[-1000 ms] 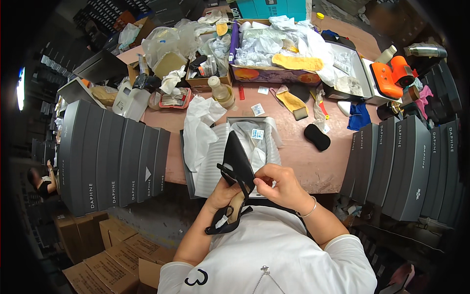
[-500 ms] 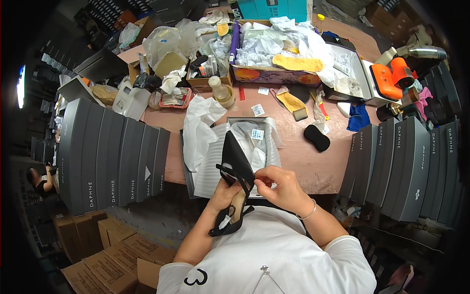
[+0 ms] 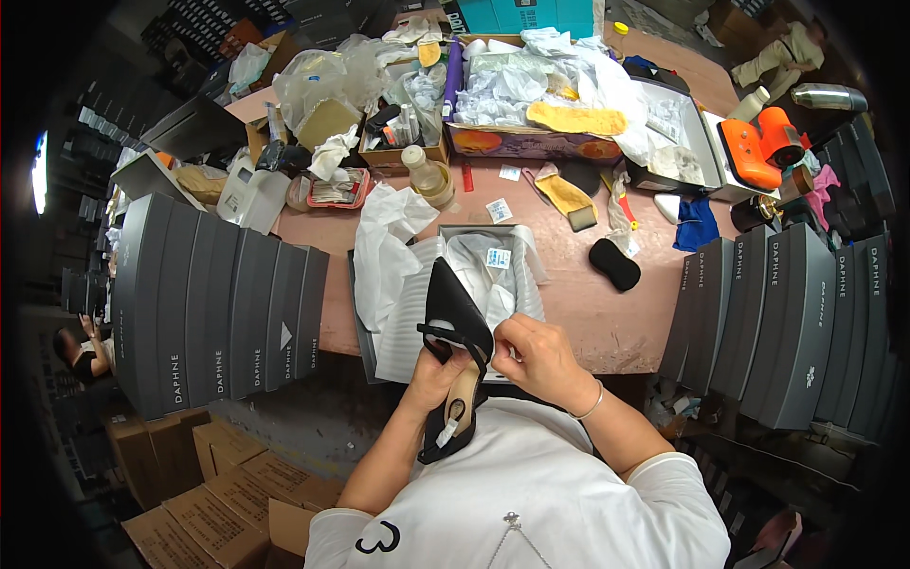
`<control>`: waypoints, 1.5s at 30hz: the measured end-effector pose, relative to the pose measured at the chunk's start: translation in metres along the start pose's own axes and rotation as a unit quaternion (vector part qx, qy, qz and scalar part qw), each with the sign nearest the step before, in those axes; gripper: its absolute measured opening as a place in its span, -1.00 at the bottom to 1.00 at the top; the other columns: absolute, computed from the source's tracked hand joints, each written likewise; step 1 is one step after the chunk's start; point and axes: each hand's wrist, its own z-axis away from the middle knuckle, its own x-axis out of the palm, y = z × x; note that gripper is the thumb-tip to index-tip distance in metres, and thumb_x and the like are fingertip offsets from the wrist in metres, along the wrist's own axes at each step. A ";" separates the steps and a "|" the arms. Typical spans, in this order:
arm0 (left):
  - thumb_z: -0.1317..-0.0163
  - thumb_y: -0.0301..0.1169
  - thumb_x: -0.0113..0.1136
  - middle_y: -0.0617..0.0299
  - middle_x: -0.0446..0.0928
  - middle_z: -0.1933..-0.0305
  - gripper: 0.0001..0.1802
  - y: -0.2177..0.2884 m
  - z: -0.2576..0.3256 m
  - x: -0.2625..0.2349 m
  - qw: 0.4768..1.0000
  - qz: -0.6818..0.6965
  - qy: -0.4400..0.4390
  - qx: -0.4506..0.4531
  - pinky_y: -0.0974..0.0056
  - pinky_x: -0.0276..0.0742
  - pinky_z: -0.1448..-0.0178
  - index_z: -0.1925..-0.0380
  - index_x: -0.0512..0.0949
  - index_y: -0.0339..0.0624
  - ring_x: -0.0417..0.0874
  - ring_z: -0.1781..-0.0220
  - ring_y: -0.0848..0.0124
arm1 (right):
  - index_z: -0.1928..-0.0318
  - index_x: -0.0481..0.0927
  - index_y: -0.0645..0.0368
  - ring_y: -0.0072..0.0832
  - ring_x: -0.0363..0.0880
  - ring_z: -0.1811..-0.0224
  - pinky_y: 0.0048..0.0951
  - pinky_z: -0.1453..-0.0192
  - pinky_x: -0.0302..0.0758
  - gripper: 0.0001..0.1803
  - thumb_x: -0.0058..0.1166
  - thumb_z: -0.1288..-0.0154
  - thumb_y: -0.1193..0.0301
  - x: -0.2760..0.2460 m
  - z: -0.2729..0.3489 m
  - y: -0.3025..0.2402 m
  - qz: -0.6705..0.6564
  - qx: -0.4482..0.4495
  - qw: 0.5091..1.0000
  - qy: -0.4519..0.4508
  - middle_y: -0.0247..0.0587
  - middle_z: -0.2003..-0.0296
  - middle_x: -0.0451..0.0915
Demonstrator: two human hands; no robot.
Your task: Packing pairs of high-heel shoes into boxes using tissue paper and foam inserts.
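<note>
A black pointed slingback shoe (image 3: 453,294) is held toe up in front of my chest, its pale insole and a bit of white wrapping near the heel showing. My left hand (image 3: 434,381) is closed around its middle from the left, below the strap. At the shoe's right edge, my right hand (image 3: 538,358) is closed in a pinch; what its fingertips hold, if anything, is hidden. Beneath the shoe lies an open grey shoe box (image 3: 365,332) lined with ribbed white foam sheet (image 3: 398,327) and tissue paper (image 3: 389,223).
Grey shoe boxes stand in rows at left (image 3: 204,313) and right (image 3: 749,322). On the pink table (image 3: 607,327) are a black oval sponge (image 3: 614,265), a bottle (image 3: 427,177), yellow cloths and a carton (image 3: 531,144) of crumpled paper. Brown cartons (image 3: 218,512) sit lower left.
The shoe has turned slightly, showing more of its insole, and its heel end has swung right. My right hand has risen a little and curled more. A person has stepped into view at the far right.
</note>
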 end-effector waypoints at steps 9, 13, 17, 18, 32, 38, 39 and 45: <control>-0.22 -0.19 0.22 0.10 0.48 0.29 -0.17 -0.004 -0.013 -0.018 0.970 0.219 -0.068 -0.077 0.29 0.50 0.31 -0.39 0.03 -0.14 0.56 0.37 0.33 | 0.44 0.48 0.30 -0.08 0.50 0.53 -0.24 0.41 0.42 -0.87 0.07 -0.13 0.47 -0.024 -0.002 0.085 0.056 0.131 0.990 0.005 0.03 0.57 0.49; -0.26 -0.22 0.19 0.10 0.50 0.38 -0.19 -0.004 -0.023 -0.015 0.972 0.208 -0.036 -0.107 0.33 0.48 0.40 -0.39 0.00 -0.14 0.57 0.44 0.34 | 0.44 0.51 0.28 -0.06 0.55 0.44 -0.17 0.37 0.44 -0.85 0.10 -0.14 0.43 -0.040 -0.007 0.120 0.153 0.143 0.977 -0.044 0.01 0.50 0.54; -0.23 -0.52 0.10 -0.02 0.53 0.28 -0.40 0.021 -0.026 -0.003 0.956 0.210 0.014 -0.202 0.11 0.62 0.15 -0.28 0.18 -0.16 0.65 0.28 0.15 | 0.41 0.55 0.20 -0.11 0.58 0.35 -0.15 0.26 0.51 -0.93 0.05 -0.10 0.47 -0.069 -0.020 0.209 0.318 0.146 0.936 -0.033 -0.08 0.45 0.56; -0.23 -0.54 0.08 -0.03 0.53 0.27 -0.42 0.023 -0.028 -0.006 0.950 0.219 0.018 -0.221 0.08 0.62 0.13 -0.25 0.19 -0.16 0.65 0.28 0.13 | 0.37 0.57 0.19 -0.11 0.58 0.31 -0.16 0.23 0.51 -0.92 0.04 -0.11 0.48 -0.075 -0.024 0.230 0.345 0.142 0.928 -0.026 -0.08 0.40 0.58; -0.07 -0.19 0.35 0.08 0.50 0.14 0.02 0.015 -0.043 0.006 0.924 0.332 0.015 -0.187 0.19 0.58 0.22 -0.44 -0.08 0.07 0.57 0.30 0.31 | 0.17 0.51 0.20 -0.28 0.58 0.26 -0.32 0.23 0.48 -0.82 0.01 -0.23 0.43 -0.050 -0.067 0.253 0.310 0.145 0.937 -0.063 -0.14 0.30 0.58; -0.10 -0.12 0.33 0.15 0.51 0.21 -0.07 -0.003 -0.024 0.010 0.927 0.322 0.014 -0.193 0.27 0.51 0.30 -0.41 0.04 0.08 0.55 0.37 0.35 | 0.06 0.43 0.29 -0.59 0.54 0.33 -0.56 0.27 0.49 -0.74 0.11 -0.27 0.50 -0.024 -0.020 0.060 -0.333 0.205 0.919 -0.058 -0.23 0.26 0.54; -0.11 -0.11 0.31 0.15 0.51 0.22 -0.09 -0.004 -0.024 0.012 0.926 0.323 0.008 -0.196 0.26 0.51 0.30 -0.41 0.06 0.08 0.54 0.38 0.35 | 0.08 0.44 0.28 -0.49 0.56 0.32 -0.50 0.24 0.51 -0.74 0.14 -0.24 0.51 -0.021 -0.017 0.041 -0.226 0.081 0.970 -0.042 -0.15 0.26 0.54; -0.27 -0.15 0.16 0.26 0.51 0.36 -0.30 0.008 -0.011 0.028 0.959 0.205 0.015 -0.194 0.40 0.47 0.42 -0.34 0.16 -0.06 0.52 0.48 0.49 | 0.22 0.50 0.26 -0.22 0.53 0.42 -0.35 0.37 0.47 -0.75 0.25 -0.10 0.51 -0.007 -0.009 0.011 -0.020 -0.113 0.993 -0.041 -0.14 0.41 0.46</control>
